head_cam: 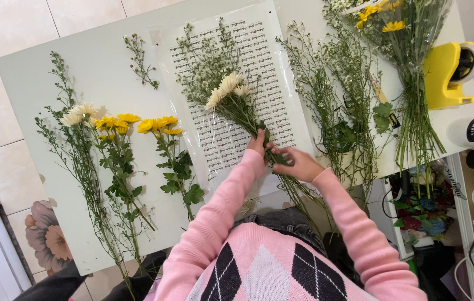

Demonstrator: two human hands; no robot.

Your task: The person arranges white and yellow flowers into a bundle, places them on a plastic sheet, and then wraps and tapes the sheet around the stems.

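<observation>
Left hand point(257, 144): my fingers are curled around the stems of the small white bunch, pinching them together where they cross the near part of the wrapping sheet.
Right hand point(298, 163): it lies just right of my left hand, touching it, fingers pressed onto the same green stems a little nearer to me. I cannot tell whether it fully encloses them.
White bunch point(230, 92): cream-white chrysanthemum heads with fine, tiny-flowered sprigs behind them; the heads point far and left, the stems run near and right into my hands and past the table's near edge.
Wrapping sheet point(281, 89): clear film printed with rows of dark script, lying flat at the middle of the table, under the bunch.
Table point(31, 83): pale top, set at a slant in the head view.
Left flowers: white blooms point(80, 114) and yellow blooms point(128, 121) lie side by side on the left, well apart from my hands, stems pointing near.
Loose greenery point(337, 89): thin sprays lie just right of the sheet.
Far-right bouquet point(401, 33): yellow flowers with long stems, lying at the far right corner.
Tape dispenser point(443, 75): yellow, beside that bouquet at the right edge.
Sleeves point(223, 203): pink knit on both of my arms.
</observation>
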